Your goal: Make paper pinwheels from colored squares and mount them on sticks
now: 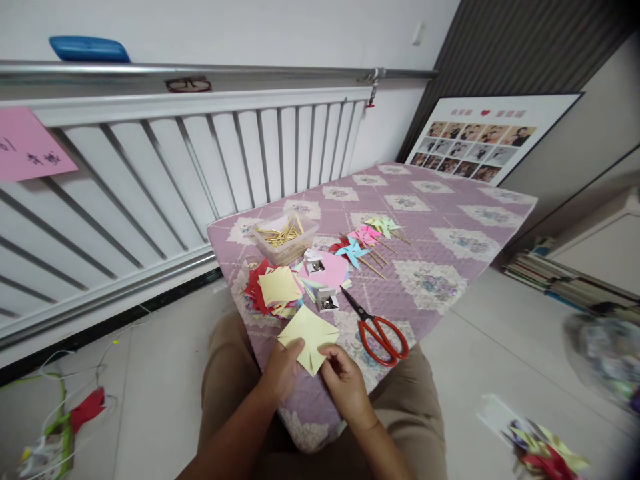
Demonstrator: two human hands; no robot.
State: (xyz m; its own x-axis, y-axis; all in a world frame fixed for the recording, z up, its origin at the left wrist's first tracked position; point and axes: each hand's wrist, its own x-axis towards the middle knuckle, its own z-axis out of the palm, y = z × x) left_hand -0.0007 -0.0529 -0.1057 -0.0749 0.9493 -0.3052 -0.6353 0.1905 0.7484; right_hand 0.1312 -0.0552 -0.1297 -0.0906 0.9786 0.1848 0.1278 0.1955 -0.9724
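A pale yellow paper square (pixel 309 330), slit in from its corners, is held between my two hands over the table's near corner. My left hand (pixel 285 367) pinches its lower left side, thumb on top. On the lower right side, my right hand (pixel 345 380) grips the paper between thumb and fingers. Just beyond lies a stack of cut paper squares (pixel 280 287), yellow over red. Two small white boxes of metal pins (pixel 328 301) stand near a pink paper sheet (pixel 333 269). Red-handled scissors (pixel 377 330) lie to the right, blades slightly apart.
Behind the stack sits a clear plastic box (pixel 285 237) of wooden sticks. Several finished pinwheels (pixel 353 252) on sticks lie to its right on the purple tablecloth (pixel 425 227). A white radiator (pixel 225 153) borders the table's far left. More pinwheels (pixel 547 460) rest on the floor.
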